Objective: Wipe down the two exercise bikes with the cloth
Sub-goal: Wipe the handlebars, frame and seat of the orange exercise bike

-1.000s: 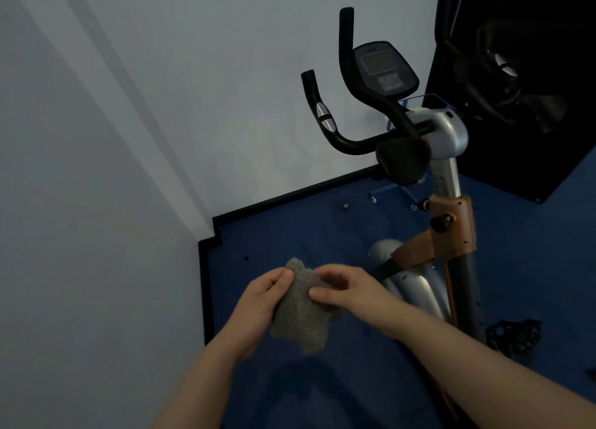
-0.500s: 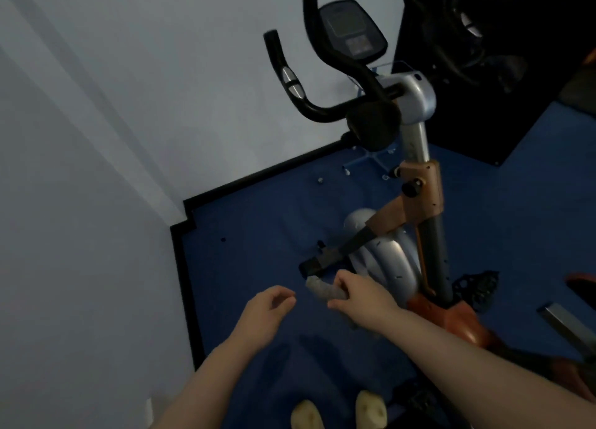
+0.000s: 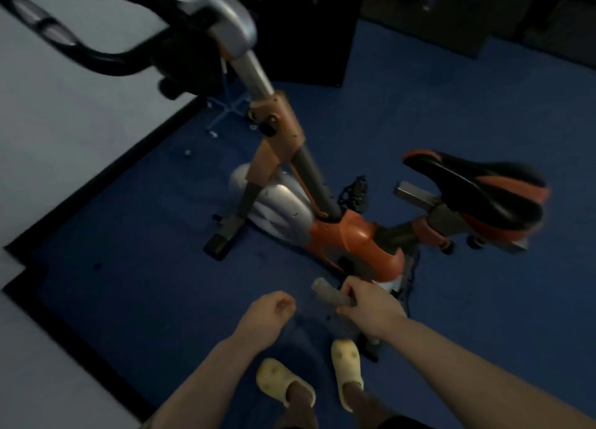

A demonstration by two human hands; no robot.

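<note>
An orange and silver exercise bike (image 3: 351, 235) stands on the blue floor in front of me, its black handlebars (image 3: 96, 51) at the top left and its black and orange saddle (image 3: 477, 193) at the right. My right hand (image 3: 371, 306) is shut on a grey cloth (image 3: 329, 295), bunched into a roll, just in front of the bike's orange housing. My left hand (image 3: 267, 316) hangs beside it, fingers curled loosely, holding nothing. A second bike is not clearly visible; dark equipment fills the top of the view.
My feet in yellow clogs (image 3: 283, 382) stand on the blue mat (image 3: 129, 267) close to the bike. A white wall (image 3: 58, 132) with a black skirting runs along the left. A black cabinet-like block (image 3: 306, 32) stands behind the bike.
My left hand let go of the cloth, which is now bunched in my right hand alone. My view tilted down, so the saddle, base and my feet came into sight.
</note>
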